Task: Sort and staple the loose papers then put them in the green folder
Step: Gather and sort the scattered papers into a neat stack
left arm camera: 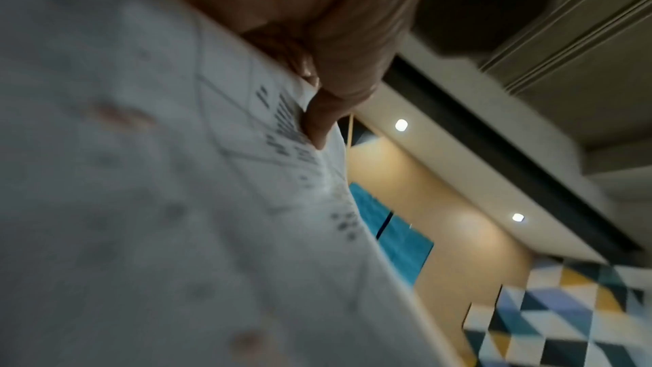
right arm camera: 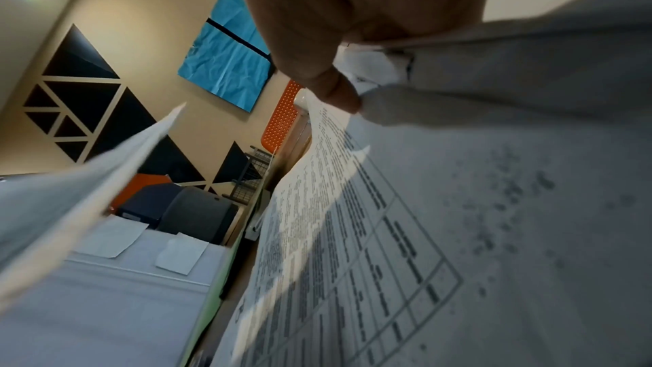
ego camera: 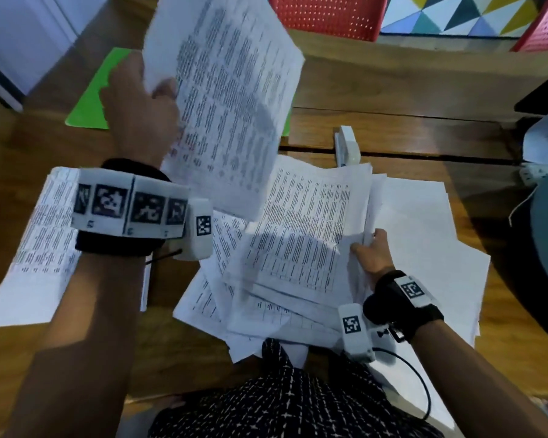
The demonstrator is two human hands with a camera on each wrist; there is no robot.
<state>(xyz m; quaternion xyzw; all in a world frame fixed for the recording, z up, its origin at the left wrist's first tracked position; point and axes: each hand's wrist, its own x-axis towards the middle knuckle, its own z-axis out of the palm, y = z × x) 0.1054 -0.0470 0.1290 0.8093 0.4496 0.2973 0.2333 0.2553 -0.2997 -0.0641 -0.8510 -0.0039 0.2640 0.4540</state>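
Note:
My left hand [ego camera: 146, 99] holds a printed sheet [ego camera: 228, 99] up in the air above the table, thumb pressed on its edge [left arm camera: 317, 119]. My right hand [ego camera: 372, 251] grips the right edge of a lifted sheet [ego camera: 304, 229] on top of a messy pile of loose papers [ego camera: 424, 263]; the thumb [right arm camera: 338, 91] pinches the paper in the right wrist view. A green folder [ego camera: 102, 93] lies flat at the back left, partly hidden by my left hand. A white stapler [ego camera: 348, 147] sits behind the pile.
A separate stack of printed papers [ego camera: 35, 254] lies at the left under my forearm. Red perforated chairs [ego camera: 326, 14] stand behind the wooden table [ego camera: 408, 128]. A grey object [ego camera: 544, 134] sits at the right edge.

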